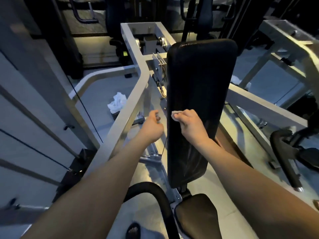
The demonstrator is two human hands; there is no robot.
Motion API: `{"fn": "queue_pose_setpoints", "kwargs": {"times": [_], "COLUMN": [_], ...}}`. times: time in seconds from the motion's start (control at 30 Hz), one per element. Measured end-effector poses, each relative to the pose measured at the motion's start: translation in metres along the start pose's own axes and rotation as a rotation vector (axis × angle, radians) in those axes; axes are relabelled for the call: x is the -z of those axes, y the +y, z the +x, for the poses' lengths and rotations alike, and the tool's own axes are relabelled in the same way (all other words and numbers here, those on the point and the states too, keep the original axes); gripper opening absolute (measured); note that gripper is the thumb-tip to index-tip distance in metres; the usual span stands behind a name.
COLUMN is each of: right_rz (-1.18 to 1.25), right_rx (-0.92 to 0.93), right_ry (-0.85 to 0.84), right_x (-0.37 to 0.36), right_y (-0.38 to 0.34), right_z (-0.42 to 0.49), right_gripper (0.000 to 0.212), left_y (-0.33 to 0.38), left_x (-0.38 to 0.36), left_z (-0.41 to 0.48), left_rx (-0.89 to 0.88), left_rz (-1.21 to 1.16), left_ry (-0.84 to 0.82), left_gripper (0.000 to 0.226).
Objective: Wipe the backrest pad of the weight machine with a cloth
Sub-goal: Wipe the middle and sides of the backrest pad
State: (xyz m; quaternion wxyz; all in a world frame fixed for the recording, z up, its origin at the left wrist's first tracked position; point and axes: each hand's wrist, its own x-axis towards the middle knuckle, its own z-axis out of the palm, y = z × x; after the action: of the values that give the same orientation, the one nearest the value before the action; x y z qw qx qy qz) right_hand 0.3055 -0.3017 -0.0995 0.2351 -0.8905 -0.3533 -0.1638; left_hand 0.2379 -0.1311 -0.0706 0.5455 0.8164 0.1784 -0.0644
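- Left of centre, on the floor: crumpled white wad (117, 102), bag or rag, can't tell.
- left hand (153, 125) beside grey steel frame (138, 94), fingers loosely curled, empty.
- right hand (189, 124) pinches small white cloth (174, 116); it looks soft and light, best kept wadded under the fingertips.
- long black padded backrest pad (202, 83) upright, fixed, probably slick; cloth touches its left edge at mid-height.

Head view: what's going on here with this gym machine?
A person is wiping down a weight machine. The right hand pinches a small white cloth against the left edge of the upright black pad, about halfway up. The left hand hovers beside the pad, fingers loosely curled, holding nothing. A crumpled white bag lies on the floor to the left, behind the grey frame.
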Motion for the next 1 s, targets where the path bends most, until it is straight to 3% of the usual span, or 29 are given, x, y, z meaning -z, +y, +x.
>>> {"fn": "queue_pose_setpoints", "kwargs": {"times": [0.1,0.2,0.37,0.53,0.6,0.77,1.0], "right_rz": [0.011,0.209,0.581,0.763,0.834,0.773,0.735], "right_rx": [-0.030,-0.142,-0.420,-0.423,-0.449,-0.516,-0.381], "right_ry": [-0.183,-0.174,-0.263,-0.449,-0.467,-0.375,-0.483], "right_x": [-0.002,0.026,0.083,0.121,0.129,0.133,0.131], "right_y": [0.024,0.034,0.045,0.057,0.057,0.054,0.051], "right_z": [-0.034,-0.074,-0.132,-0.170,-0.179,-0.189,-0.198], "right_gripper": [0.022,0.018,0.014,0.017,0.017,0.015,0.018], "left_y": [-0.021,-0.023,-0.006,0.002,0.011,0.019,0.010], "left_x": [-0.029,-0.065,-0.140,-0.198,-0.206,-0.214,-0.216], "left_z": [-0.020,-0.055,-0.105,-0.152,-0.162,-0.170,-0.154], "left_rx": [0.082,0.128,0.139,0.062,0.060,0.117,0.217], "left_rz": [0.078,0.073,-0.043,-0.063,-0.118,-0.289,-0.656], "left_ry": [0.130,0.126,0.222,0.174,0.181,0.256,0.155], "left_gripper": [0.029,0.023,0.025,0.040,0.035,0.005,0.012]}}
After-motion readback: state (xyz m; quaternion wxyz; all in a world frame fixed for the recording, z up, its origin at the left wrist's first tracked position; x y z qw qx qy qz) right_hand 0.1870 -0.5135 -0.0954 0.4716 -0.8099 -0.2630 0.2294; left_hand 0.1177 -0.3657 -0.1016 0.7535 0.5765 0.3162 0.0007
